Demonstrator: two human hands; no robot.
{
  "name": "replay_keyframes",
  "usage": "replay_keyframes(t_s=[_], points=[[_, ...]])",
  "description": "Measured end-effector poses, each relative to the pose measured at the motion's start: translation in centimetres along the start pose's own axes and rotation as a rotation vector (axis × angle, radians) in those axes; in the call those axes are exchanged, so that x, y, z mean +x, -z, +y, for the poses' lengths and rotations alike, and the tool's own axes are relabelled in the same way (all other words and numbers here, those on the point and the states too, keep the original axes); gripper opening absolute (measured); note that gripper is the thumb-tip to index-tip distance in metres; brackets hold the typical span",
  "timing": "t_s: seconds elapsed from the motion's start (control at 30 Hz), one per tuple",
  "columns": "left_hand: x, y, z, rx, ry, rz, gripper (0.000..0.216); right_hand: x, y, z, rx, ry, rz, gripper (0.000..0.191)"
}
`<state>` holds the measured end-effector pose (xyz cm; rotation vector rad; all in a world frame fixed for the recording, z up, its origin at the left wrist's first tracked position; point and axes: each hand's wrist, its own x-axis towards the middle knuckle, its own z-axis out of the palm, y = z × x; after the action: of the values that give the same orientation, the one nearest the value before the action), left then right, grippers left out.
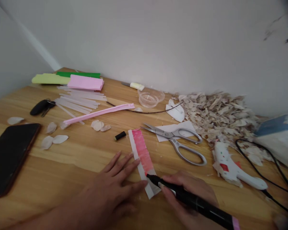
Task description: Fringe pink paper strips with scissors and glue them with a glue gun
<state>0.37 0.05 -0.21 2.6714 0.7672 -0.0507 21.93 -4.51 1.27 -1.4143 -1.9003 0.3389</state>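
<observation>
A narrow white paper strip (144, 159) lies on the wooden table, its upper part coloured pinkish red and its near end still white. My left hand (120, 179) rests flat with fingers spread, fingertips touching the strip's left edge. In my right hand (194, 188) is a black marker (191, 199) with a pink end, its tip touching the strip at the border of the coloured area. A small black marker cap (120, 136) sits beyond my left fingers. Silver scissors (175, 137) lie partly open to the right, over a piece of white paper (190, 126).
At right are a white glue gun (239, 172) with a black cord and a heap of dried pale petals (222, 111). A phone (11, 156) and car key (40, 107) lie left. Farther back are folded coloured papers (86, 82), pale sticks (81, 100) and a clear container (150, 97).
</observation>
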Motion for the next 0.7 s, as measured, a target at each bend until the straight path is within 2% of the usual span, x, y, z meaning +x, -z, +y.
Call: replay_keyframes(t_s=[0.17, 0.4, 0.5, 0.7], points=[[-0.1, -0.2, 0.0, -0.039, 0.001, 0.025, 0.05, 0.0, 0.3, 0.7, -0.106, -0.03, 0.041, 0.011], [-0.3, -0.6, -0.2, -0.07, -0.01, 0.085, 0.049, -0.8, 1.0, 2.0, -0.211, -0.064, 0.019, 0.005], [-0.2, -0.5, -0.1, -0.061, -0.031, 0.105, 0.049, -0.6, 1.4, 2.0, -0.15, -0.132, 0.017, 0.007], [-0.5, -0.8, 0.6, -0.041, -0.047, 0.087, 0.056, 0.3, 2.1, 1.2, 0.156, -0.328, -0.041, 0.013]])
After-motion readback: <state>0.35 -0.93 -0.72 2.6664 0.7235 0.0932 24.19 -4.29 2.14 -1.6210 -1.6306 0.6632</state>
